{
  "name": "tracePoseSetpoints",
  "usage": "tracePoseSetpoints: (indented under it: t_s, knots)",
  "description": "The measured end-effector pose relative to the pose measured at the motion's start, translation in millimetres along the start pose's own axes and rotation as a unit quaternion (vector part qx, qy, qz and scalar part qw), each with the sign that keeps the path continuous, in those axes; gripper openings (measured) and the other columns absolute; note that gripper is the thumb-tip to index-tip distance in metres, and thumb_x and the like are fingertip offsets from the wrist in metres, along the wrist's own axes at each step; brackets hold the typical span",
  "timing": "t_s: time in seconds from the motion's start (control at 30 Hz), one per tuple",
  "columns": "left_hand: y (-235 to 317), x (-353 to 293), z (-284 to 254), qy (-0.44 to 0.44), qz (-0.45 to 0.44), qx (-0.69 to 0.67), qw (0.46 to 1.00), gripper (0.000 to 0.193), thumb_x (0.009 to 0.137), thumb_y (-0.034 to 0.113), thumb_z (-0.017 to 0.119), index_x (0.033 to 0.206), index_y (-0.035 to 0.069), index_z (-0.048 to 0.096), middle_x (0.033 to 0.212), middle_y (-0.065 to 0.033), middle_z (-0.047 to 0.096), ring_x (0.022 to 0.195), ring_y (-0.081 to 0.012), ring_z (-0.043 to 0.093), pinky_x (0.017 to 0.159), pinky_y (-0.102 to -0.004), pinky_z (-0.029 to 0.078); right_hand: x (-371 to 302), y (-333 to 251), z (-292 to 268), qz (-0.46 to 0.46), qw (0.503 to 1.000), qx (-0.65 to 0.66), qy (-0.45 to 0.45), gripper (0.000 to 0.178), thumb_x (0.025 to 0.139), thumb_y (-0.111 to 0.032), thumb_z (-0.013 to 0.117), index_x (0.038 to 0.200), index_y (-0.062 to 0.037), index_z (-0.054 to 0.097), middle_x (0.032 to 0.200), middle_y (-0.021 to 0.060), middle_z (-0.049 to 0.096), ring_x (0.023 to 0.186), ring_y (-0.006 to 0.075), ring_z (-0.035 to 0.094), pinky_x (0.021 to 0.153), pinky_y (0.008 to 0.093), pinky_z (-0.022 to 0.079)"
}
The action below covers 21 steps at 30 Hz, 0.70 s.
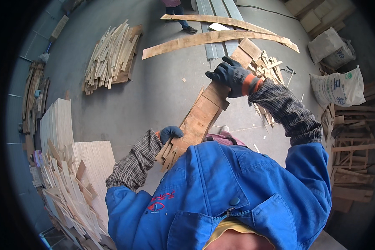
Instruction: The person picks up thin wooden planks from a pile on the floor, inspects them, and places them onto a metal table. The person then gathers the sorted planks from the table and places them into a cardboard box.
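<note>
Grey, smooth concrete floor [154, 98] carries scattered timber and offcuts. Held above it, in front of the blue cloth jacket [254, 175], is a long, uneven stack of thin brown wooden boards [198, 121], slanting up to the right. Dark-gloved left hand [171, 132] pinches its left edge near the lower end, thumb uppermost; dark-gloved right hand [233, 77], orange at the cuff, lies across the upper part, fingers parted, its underside grip not determinable. Risk noted: the pieces are unbound and of unequal length, so a slackened grip could let the inner layers slide out; splintered lower tips could snag the jacket. Loose narrow wooden slats [267, 112] beneath the right forearm present a trip hazard. Two long, curved, tan wooden planks [221, 37] cross ribbed grey metal beams [214, 51], overhanging both side edges; a knock could tip them. Pale, straight, rough-sawn strips [110, 58] overlap the left edge of a flat brown board [126, 76].
</note>
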<state>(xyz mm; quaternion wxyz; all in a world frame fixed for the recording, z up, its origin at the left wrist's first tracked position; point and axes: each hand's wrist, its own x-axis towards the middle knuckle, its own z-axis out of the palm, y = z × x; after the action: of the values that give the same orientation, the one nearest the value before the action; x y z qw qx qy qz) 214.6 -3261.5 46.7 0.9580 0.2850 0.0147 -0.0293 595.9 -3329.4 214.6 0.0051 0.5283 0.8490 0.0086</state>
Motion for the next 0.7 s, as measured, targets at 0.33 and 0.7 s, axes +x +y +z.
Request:
tracePoseSetpoints:
  t_s: [0.33,0.7]
  knots:
    - [30,-3,23,0.104,-0.143,-0.014,0.984,0.016,0.087,0.005,0.062,0.102,0.001,0.065,0.099,-0.0096,0.067,0.088,-0.0172,0.063,0.081,-0.0323,0.054,-11,-4,-14,-0.004,0.996,-0.028,-0.086,0.106,0.052,-0.047,0.086,0.141,-0.0159,0.039,0.114,0.0066,0.055,0.113,0.0273,0.051,0.109,0.0536,0.03]
    - [19,9,16,0.161,-0.059,-0.073,0.982,0.022,0.092,0.017,0.059,0.107,0.002,0.064,0.103,-0.0085,0.068,0.089,-0.0189,0.065,0.084,-0.0342,0.054,-4,-3,-36,-0.012,0.992,-0.098,0.081,0.1,0.047,-0.027,0.085,0.138,-0.0208,0.044,0.103,0.0038,0.052,0.101,0.0257,0.052,0.106,0.0482,0.037]
